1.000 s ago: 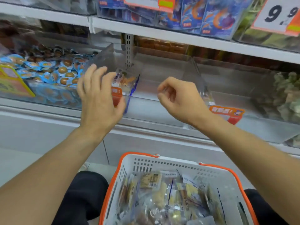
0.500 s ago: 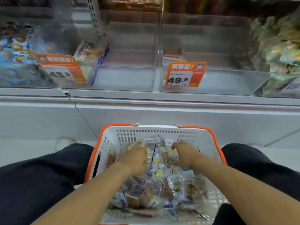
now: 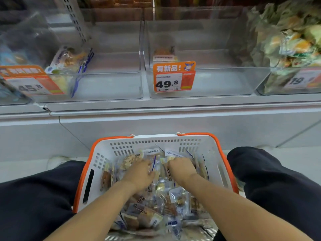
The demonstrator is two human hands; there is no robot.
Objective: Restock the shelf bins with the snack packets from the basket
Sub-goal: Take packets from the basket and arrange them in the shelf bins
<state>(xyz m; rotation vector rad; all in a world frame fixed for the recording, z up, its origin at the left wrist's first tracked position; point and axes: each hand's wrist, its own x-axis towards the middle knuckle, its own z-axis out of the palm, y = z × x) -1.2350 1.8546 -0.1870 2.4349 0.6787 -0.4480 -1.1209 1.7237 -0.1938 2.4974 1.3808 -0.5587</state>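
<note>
Both hands are down in the white and orange basket (image 3: 213, 150) between the person's knees, left hand (image 3: 139, 174) and right hand (image 3: 181, 168) buried in the heap of snack packets (image 3: 156, 206). Fingers are curled into the pile, but honestly can't tell if either has actually grabbed one. Clear shelf bins (image 3: 111, 84) above sit mostly bare, a few packets in the left one by the 49.8 price tag (image 3: 173, 79).

Even, bright overhead light; glare on clear bins (image 3: 111, 84); edges blurred and bowed by wide-angle lens.
</note>
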